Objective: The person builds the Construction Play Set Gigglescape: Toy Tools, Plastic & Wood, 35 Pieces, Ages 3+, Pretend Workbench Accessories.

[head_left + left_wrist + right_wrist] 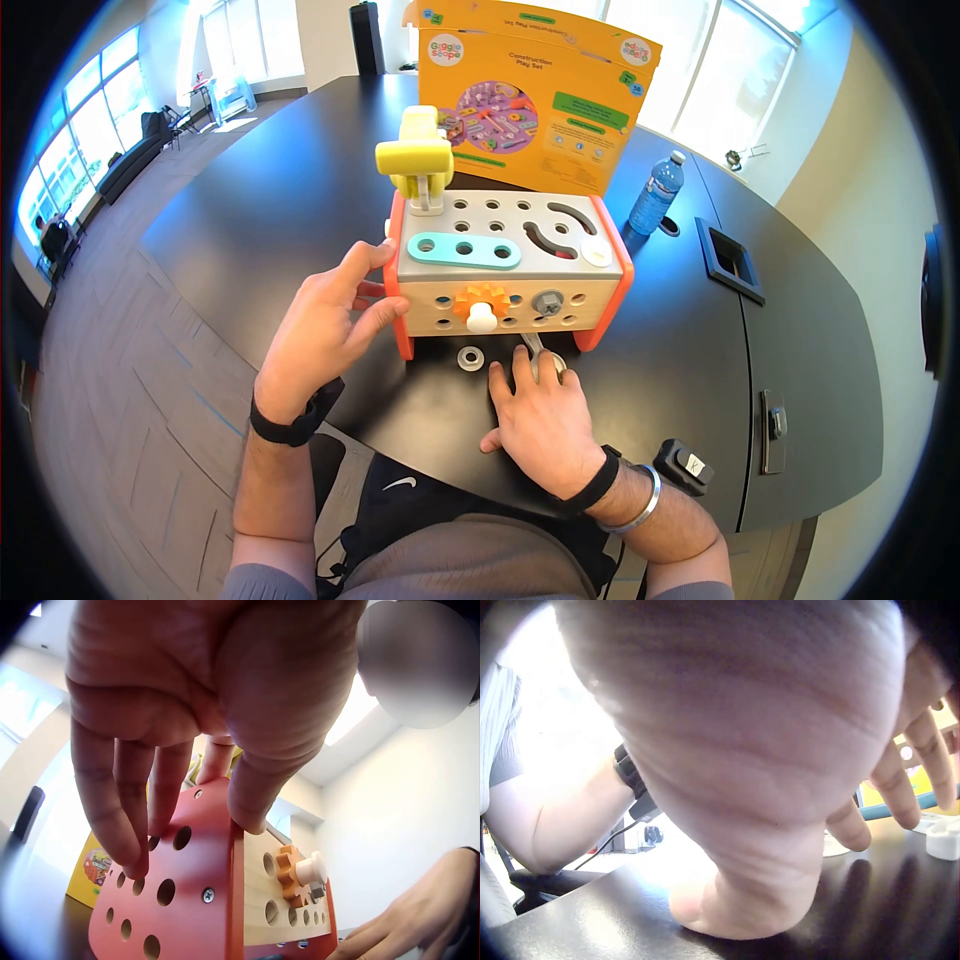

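A toy workbench (450,300) with red side panels stands on the table. The left hand (322,325) holds its left panel; in the left wrist view the thumb of the left hand (202,697) lies at the front edge and the fingers along the red side (206,855). An orange gear (470,298) with a white knob (482,318) and a grey bolt (547,303) sit on the front. The right hand (548,425), fingers spread, is low over the table, fingertips at a pale piece (531,343) partly hidden by them. A white ring (470,358) lies nearby.
A yellow upright piece (415,160) and a teal strip (464,250) are on the workbench top. Behind stands an orange box (575,100), with a blue bottle (656,195) to its right. A black device (684,467) lies by the right wrist; a table socket (730,260) is farther right.
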`<control>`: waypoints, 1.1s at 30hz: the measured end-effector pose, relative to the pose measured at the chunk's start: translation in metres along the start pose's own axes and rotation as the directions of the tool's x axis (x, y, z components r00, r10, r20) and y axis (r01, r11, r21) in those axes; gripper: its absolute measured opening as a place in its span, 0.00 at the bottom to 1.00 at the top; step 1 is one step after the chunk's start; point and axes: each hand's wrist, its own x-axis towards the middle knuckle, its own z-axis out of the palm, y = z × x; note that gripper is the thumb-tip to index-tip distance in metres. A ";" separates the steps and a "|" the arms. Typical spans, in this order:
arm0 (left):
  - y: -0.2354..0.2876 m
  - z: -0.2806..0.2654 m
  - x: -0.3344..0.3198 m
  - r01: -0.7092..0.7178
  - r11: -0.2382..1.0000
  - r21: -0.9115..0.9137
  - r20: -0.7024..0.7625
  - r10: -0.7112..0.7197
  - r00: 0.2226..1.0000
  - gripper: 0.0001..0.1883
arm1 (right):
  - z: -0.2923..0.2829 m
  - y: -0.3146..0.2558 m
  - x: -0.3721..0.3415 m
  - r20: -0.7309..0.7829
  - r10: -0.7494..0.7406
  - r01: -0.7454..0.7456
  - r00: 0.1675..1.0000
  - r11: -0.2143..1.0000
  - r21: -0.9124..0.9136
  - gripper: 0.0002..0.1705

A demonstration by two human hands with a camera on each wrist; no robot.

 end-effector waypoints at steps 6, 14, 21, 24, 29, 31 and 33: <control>0.002 -0.004 -0.001 -0.008 0.996 0.088 0.016 0.006 1.000 0.27 | -0.005 -0.002 0.001 0.001 -0.019 0.019 1.000 1.000 0.010 0.52; 0.011 -0.005 -0.003 0.025 0.989 0.143 0.007 -0.026 1.000 0.29 | -0.003 -0.004 0.001 -0.003 -0.041 0.041 0.999 0.999 0.003 0.50; 0.010 -0.004 -0.005 0.009 0.985 0.171 -0.008 -0.007 1.000 0.32 | -0.003 -0.007 0.001 0.006 -0.054 0.054 0.999 0.999 0.003 0.46; 0.012 -0.005 -0.005 -0.003 0.982 0.187 -0.009 0.005 1.000 0.32 | -0.003 -0.007 0.001 0.009 -0.052 0.052 0.999 0.999 0.007 0.46; 0.017 -0.007 -0.006 0.057 0.981 0.186 -0.006 -0.057 0.998 0.30 | 0.002 -0.008 0.000 -0.030 -0.047 0.047 0.998 0.999 0.009 0.42; 0.019 -0.007 -0.006 0.061 0.978 0.199 -0.002 -0.062 0.998 0.31 | 0.004 -0.008 0.000 -0.068 -0.061 0.061 0.996 0.998 0.002 0.34; 0.021 -0.009 -0.007 0.065 0.975 0.211 0.001 -0.067 0.998 0.32 | 0.006 -0.009 0.001 -0.069 -0.058 0.059 0.996 0.998 0.014 0.30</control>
